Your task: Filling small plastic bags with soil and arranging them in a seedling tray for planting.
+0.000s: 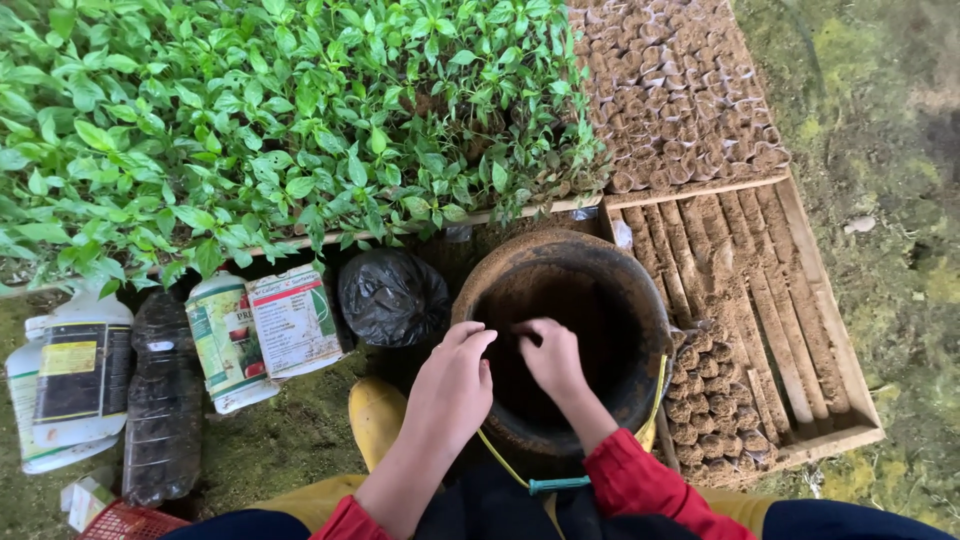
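Mossy ground [880, 120]: bucket [640, 290], bottles [80, 380], wooden tray [830, 330].

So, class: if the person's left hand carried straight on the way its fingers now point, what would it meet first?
The left hand points up and right over the dark bucket, towards the right hand. It would probably meet that hand's fingertips first, though depth is hard to judge from above.

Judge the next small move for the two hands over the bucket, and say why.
Probably lowering the hands into the soil: both the left hand and the right hand hover together over the dark bucket, fingers pinched, apparently around a small pot I cannot make out. Filled little pots already sit in rows in the wooden tray beside it.
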